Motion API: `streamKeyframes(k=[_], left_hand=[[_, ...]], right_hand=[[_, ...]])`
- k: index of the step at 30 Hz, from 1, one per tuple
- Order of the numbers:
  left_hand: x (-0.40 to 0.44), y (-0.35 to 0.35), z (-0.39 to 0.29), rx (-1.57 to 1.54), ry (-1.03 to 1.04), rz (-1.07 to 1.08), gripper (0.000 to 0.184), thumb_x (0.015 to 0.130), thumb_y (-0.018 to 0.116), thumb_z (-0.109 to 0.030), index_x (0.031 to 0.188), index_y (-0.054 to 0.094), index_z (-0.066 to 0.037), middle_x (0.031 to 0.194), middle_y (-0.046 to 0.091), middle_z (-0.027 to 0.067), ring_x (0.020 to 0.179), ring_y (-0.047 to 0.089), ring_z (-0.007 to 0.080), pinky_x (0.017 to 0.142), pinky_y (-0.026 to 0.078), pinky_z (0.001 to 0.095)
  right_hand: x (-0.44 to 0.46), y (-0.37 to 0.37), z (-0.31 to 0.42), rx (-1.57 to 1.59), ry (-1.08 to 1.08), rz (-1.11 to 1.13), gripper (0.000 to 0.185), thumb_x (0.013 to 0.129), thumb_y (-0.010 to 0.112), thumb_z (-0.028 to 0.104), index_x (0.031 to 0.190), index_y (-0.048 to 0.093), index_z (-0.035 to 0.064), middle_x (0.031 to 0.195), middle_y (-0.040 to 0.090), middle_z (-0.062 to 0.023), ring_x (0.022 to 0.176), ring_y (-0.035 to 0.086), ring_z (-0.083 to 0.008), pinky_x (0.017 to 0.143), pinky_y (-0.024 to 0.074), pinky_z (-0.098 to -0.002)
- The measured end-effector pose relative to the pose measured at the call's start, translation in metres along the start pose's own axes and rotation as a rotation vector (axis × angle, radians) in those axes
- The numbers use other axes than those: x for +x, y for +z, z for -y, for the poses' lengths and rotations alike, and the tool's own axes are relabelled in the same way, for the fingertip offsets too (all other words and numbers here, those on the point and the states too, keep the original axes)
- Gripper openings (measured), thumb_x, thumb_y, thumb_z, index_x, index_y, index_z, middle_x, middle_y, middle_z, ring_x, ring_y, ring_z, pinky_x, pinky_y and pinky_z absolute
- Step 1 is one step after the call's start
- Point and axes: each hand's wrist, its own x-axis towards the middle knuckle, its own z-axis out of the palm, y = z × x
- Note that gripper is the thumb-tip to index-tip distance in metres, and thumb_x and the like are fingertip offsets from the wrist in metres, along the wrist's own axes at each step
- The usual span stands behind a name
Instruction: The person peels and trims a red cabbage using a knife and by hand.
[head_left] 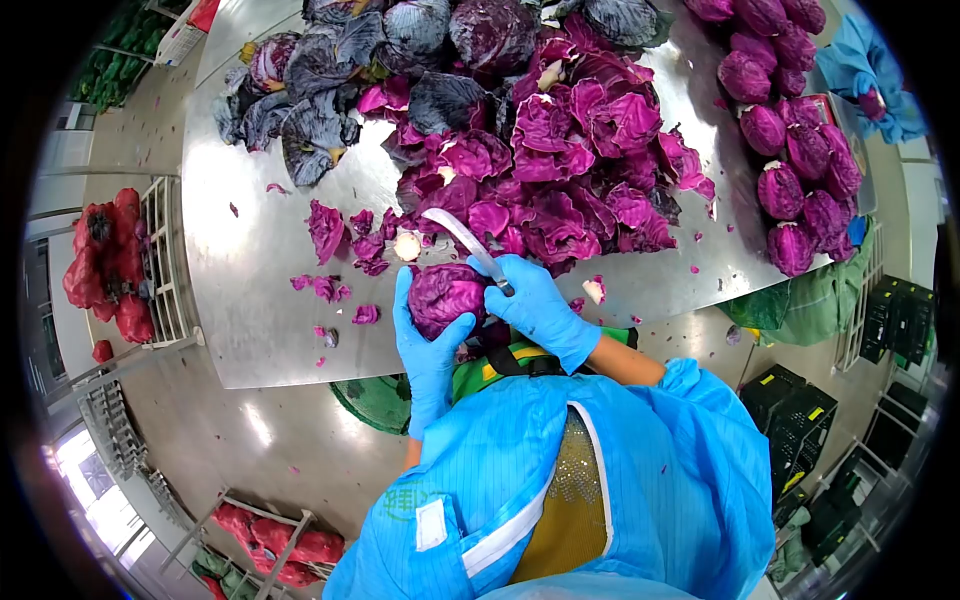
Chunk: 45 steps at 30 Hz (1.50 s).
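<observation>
A red cabbage head (446, 299) sits in my left hand (430, 350), whose blue-gloved fingers wrap its left and lower sides. My right hand (540, 312), gloved too, is closed around the handle of a curved knife (459, 232). The blade points up and to the left, over the cabbage's far side. My right fingers are close against the cabbage's right edge; whether they press on it is unclear. A pale cut stem piece (407, 246) lies just beyond the cabbage. Loose purple leaves (555, 215) are heaped past my hands.
Dark untrimmed cabbages (415, 25) cover the far side of the metal table (270, 340). Trimmed cabbage heads (800, 160) are stacked at the right, near another person's blue sleeve (865, 65). Black crates (790, 420) stand on the right floor; red sacks (110, 260) are at left.
</observation>
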Motion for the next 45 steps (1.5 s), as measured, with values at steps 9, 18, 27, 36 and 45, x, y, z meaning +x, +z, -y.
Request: streamKeyframes(k=[9,18,27,36,45], left_hand=[[0.002,0.001,-0.021,-0.371,0.056,0.055,0.112,0.058,0.090,-0.020,0.150,0.028,-0.002,0.153,0.033,0.0118,0.135,0.041,0.0265,0.113,0.038,0.0417],[0.009,-0.001,-0.025,-0.091,0.290,0.163,0.114,0.062,0.089,-0.017,0.152,0.021,-0.002,0.157,0.026,0.0134,0.140,0.035,0.0255,0.116,0.031,0.0399],[0.011,-0.003,-0.030,0.132,0.319,0.197,0.112,0.057,0.070,0.001,0.155,0.015,-0.005,0.151,0.032,0.0140,0.138,0.038,0.0271,0.112,0.040,0.0420],[0.004,0.000,-0.026,0.297,0.442,0.131,0.109,0.061,0.076,0.003,0.153,0.017,-0.002,0.151,0.033,0.0185,0.140,0.035,0.0300,0.116,0.031,0.0421],[0.005,0.002,-0.016,0.365,0.521,0.049,0.103,0.062,0.077,0.003,0.150,0.025,0.002,0.151,0.034,0.0199,0.142,0.033,0.0337,0.117,0.028,0.0426]], right_hand=[[-0.032,-0.036,-0.008,0.403,0.062,-0.107,0.027,0.088,0.061,0.004,0.115,0.065,0.0039,0.120,0.066,-0.0107,0.096,0.064,-0.0136,0.073,0.0539,-0.0265],[-0.013,-0.032,0.022,-0.289,-0.481,-0.276,0.052,0.085,0.072,0.016,0.135,0.058,0.0126,0.122,0.061,-0.0159,0.107,0.062,-0.0290,0.091,0.0514,-0.0335],[-0.004,-0.019,0.063,-0.389,-0.439,0.051,0.075,0.073,0.080,0.020,0.142,0.050,0.0160,0.131,0.058,-0.0087,0.111,0.059,-0.0284,0.092,0.0517,-0.0348],[0.002,-0.021,0.040,-0.009,-0.465,-0.007,0.056,0.078,0.079,0.020,0.130,0.061,0.0140,0.118,0.064,-0.0071,0.106,0.061,-0.0248,0.091,0.0509,-0.0338],[-0.010,-0.002,0.028,-0.323,-0.629,-0.216,0.037,0.079,0.076,0.003,0.115,0.066,0.0041,0.112,0.066,-0.0120,0.094,0.067,-0.0212,0.075,0.0559,-0.0311]])
